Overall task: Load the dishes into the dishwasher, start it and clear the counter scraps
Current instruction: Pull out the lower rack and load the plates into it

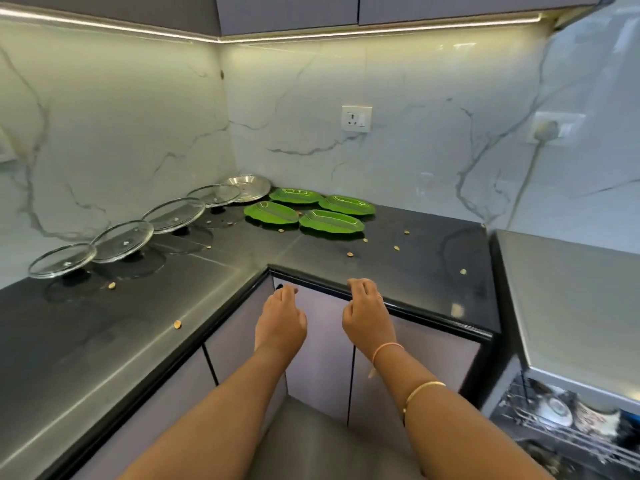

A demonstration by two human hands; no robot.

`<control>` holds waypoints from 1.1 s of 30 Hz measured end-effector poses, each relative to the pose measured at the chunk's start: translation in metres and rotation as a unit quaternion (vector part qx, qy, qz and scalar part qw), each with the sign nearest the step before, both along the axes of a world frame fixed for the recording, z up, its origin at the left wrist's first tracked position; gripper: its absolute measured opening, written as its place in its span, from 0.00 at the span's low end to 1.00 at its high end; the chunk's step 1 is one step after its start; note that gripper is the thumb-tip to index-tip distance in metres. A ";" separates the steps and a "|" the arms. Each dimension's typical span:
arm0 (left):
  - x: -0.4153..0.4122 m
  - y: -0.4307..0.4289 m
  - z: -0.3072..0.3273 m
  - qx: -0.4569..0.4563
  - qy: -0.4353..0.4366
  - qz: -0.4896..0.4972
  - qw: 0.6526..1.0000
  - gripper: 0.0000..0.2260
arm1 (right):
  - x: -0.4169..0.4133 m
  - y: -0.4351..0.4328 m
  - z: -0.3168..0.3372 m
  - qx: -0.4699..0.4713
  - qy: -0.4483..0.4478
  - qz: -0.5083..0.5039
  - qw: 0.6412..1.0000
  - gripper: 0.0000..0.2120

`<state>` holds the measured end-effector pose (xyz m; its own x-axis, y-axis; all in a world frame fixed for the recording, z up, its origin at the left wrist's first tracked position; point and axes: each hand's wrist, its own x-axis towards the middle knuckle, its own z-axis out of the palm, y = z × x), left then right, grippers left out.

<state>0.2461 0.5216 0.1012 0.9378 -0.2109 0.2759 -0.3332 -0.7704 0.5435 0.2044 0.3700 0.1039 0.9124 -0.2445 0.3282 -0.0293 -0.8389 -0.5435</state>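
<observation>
Hovering empty, the left hand and right hand have loosely bent fingers. Loading seems underway; next, probably grab the green plates at twelve o'clock.

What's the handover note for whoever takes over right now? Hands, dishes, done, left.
Left hand: open, empty, in front of the cabinet below the counter edge.
Right hand: open, empty, fingers at the counter edge.
On the counter: four glass lids along the left wall, a steel plate in the corner, four green plates beside it, scraps scattered around.
Dishwasher rack, lower right, is open and holds some dishes.
Left to do: load the lids and plates, start the machine, clear the scraps.
</observation>
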 end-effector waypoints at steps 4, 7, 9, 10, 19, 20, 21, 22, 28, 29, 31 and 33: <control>0.037 -0.016 -0.006 -0.010 0.005 -0.003 1.000 0.18 | 0.048 -0.018 0.001 0.012 0.000 -0.007 1.000 0.20; 0.072 -0.029 -0.011 -0.004 0.004 0.000 1.000 0.17 | 0.091 -0.034 -0.008 0.029 0.008 -0.011 1.000 0.20; 0.098 -0.036 -0.014 -0.001 -0.001 0.015 1.000 0.16 | 0.123 -0.046 -0.015 0.036 0.015 -0.003 0.999 0.21; 0.111 -0.040 -0.015 0.000 -0.002 0.025 1.000 0.15 | 0.140 -0.052 -0.017 0.041 0.020 0.004 0.999 0.21; 0.207 -0.074 -0.012 0.000 0.005 0.082 0.997 0.15 | 0.248 -0.110 -0.014 0.063 0.058 0.031 0.996 0.20; 0.220 -0.080 -0.014 0.003 0.005 0.087 0.996 0.16 | 0.261 -0.116 -0.014 0.064 0.059 0.033 0.996 0.20; 0.229 -0.084 -0.015 0.004 0.010 0.090 0.996 0.16 | 0.268 -0.120 -0.014 0.065 0.061 0.035 0.995 0.20; 0.234 -0.087 -0.015 0.001 0.011 0.091 0.996 0.16 | 0.271 -0.122 -0.015 0.065 0.066 0.037 0.995 0.19; 0.298 -0.134 -0.027 0.008 0.044 0.044 0.998 0.16 | 0.330 -0.159 -0.028 0.073 0.083 0.002 0.994 0.19; 0.310 -0.140 -0.031 0.012 0.052 0.033 0.998 0.16 | 0.340 -0.164 -0.031 0.073 0.088 -0.005 0.993 0.19; 0.335 -0.154 -0.039 0.005 0.084 0.022 0.996 0.16 | 0.364 -0.176 -0.034 0.081 0.096 -0.025 0.992 0.18; 0.359 -0.169 -0.039 -0.077 0.146 0.066 0.984 0.16 | 0.385 -0.186 -0.035 0.096 0.100 -0.047 0.989 0.19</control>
<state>0.6054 0.3521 0.0620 0.9982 -0.0588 0.0101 -0.0483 -0.6977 0.7147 0.5897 0.1839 0.0687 0.9248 -0.3714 0.0831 -0.2245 -0.7087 -0.6688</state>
